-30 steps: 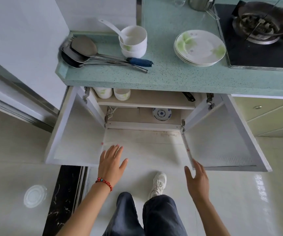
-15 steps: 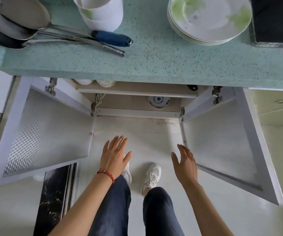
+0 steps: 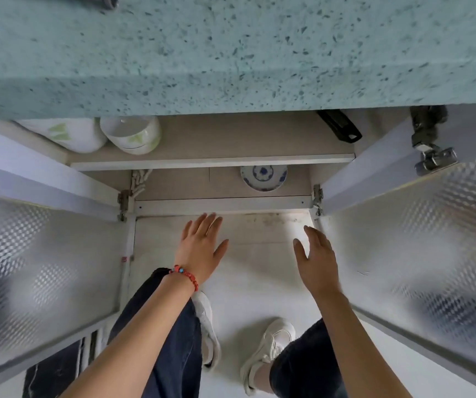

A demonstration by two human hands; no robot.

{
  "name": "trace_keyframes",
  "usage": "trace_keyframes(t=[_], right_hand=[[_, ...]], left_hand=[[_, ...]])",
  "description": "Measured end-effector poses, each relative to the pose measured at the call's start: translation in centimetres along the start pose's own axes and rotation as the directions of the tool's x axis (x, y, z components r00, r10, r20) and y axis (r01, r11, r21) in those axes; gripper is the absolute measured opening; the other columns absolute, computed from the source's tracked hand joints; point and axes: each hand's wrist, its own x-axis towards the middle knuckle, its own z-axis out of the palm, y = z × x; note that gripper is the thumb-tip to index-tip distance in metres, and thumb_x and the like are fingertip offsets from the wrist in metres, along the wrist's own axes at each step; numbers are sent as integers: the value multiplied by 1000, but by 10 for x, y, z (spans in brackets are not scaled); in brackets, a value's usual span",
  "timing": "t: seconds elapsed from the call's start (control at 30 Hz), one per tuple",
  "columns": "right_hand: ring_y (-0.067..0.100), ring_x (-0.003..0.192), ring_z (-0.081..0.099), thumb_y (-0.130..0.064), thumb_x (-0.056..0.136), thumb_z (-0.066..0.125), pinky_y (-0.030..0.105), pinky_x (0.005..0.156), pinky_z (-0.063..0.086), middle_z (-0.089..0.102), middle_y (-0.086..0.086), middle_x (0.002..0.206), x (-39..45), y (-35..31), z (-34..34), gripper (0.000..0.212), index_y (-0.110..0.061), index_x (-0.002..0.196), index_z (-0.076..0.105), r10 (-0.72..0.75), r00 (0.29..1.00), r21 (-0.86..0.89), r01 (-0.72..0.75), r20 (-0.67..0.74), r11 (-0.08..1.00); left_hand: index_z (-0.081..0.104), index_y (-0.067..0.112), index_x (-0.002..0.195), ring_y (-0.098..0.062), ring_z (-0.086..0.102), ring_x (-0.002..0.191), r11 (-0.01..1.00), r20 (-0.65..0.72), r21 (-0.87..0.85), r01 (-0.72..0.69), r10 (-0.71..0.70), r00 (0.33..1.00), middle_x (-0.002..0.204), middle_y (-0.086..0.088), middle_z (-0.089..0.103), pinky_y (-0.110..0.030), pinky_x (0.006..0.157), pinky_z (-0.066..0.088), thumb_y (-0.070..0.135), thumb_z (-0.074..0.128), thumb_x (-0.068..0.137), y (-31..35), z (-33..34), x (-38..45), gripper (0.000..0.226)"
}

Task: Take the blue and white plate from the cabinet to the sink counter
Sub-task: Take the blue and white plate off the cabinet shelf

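The blue and white plate [image 3: 263, 177] lies on the bottom of the open cabinet, partly hidden under the edge of the shelf [image 3: 211, 162] above it. My left hand [image 3: 201, 248], with a red bead bracelet on the wrist, is spread flat and empty just in front of the cabinet's lower front rail. My right hand [image 3: 315, 258] is also empty with fingers apart, below and to the right of the plate. Neither hand touches the plate.
The speckled green countertop [image 3: 231, 53] overhangs the cabinet and fills the top of the view. Both cabinet doors [image 3: 39, 254] [image 3: 420, 239] stand open at either side. White bowls [image 3: 130, 135] and a black handle [image 3: 338, 126] sit on the upper shelf. My legs and white shoes are below.
The view has dropped closer to the cabinet, so the countertop items are out of sight. Both hands have moved forward toward the cabinet opening, still empty.
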Motion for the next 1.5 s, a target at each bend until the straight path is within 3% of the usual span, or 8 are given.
trace_keyframes(t=[0.6,0.8,1.0,1.13,1.2,1.3,1.4,1.5], right_hand=[[38,113,50,-25,92,44,42,88,44,50,18,132,225,86,160,39,-7,127,43,-112,977,-24,109,-184,994],[37,113,47,-22,92,43,42,92,44,52,21,125,292,102,178,35,-7,123,45,-182,963,-54,175,-200,983],[39,114,49,-24,93,42,46,91,47,53,21,126,330,118,191,37,-9,127,43,-223,957,-120,203,-186,972],[38,110,53,-20,93,44,45,93,47,58,19,122,343,125,201,34,-8,125,47,-182,965,66,197,-187,978],[36,108,55,-15,92,47,43,93,46,60,18,118,349,124,206,29,-6,118,53,-70,979,276,122,-191,953],[33,103,57,-13,90,47,32,82,43,63,18,111,356,125,210,24,-7,111,57,70,980,376,6,-188,927],[33,97,59,-14,90,47,35,81,43,65,18,104,359,129,215,22,-8,106,59,42,983,309,15,-178,951],[27,85,58,-9,85,53,30,74,41,68,20,98,356,133,219,16,-4,98,63,-20,975,321,92,-220,942]], left_hand=[[35,8,134,-27,30,135,997,-156,-42,-72,65,986,144,-14,38,-40,110,22,34,45,92,-58,195,223,51],[46,-1,124,-36,49,117,988,-274,-79,-130,104,956,126,-24,54,-44,96,41,25,53,88,-79,221,277,45],[44,2,126,-36,46,117,979,-252,-168,-112,67,965,127,-23,53,-44,95,41,24,49,90,-91,245,315,42],[47,5,124,-37,48,113,965,-265,-255,-67,-3,964,122,-22,56,-44,94,42,21,49,90,-91,256,333,38],[51,6,119,-36,52,108,944,-272,-327,-51,-42,961,116,-22,60,-42,91,45,16,50,89,-88,259,341,32],[61,5,106,-32,61,97,877,-270,-481,4,-153,950,105,-19,68,-37,84,49,9,50,86,-81,262,349,23],[67,6,92,-24,62,83,794,-264,-606,47,-257,930,92,-16,72,-26,71,45,3,50,82,-78,264,353,20],[70,7,86,-18,61,77,678,-234,-733,49,-319,918,87,-17,73,-28,72,48,-3,49,77,-76,265,353,25]])
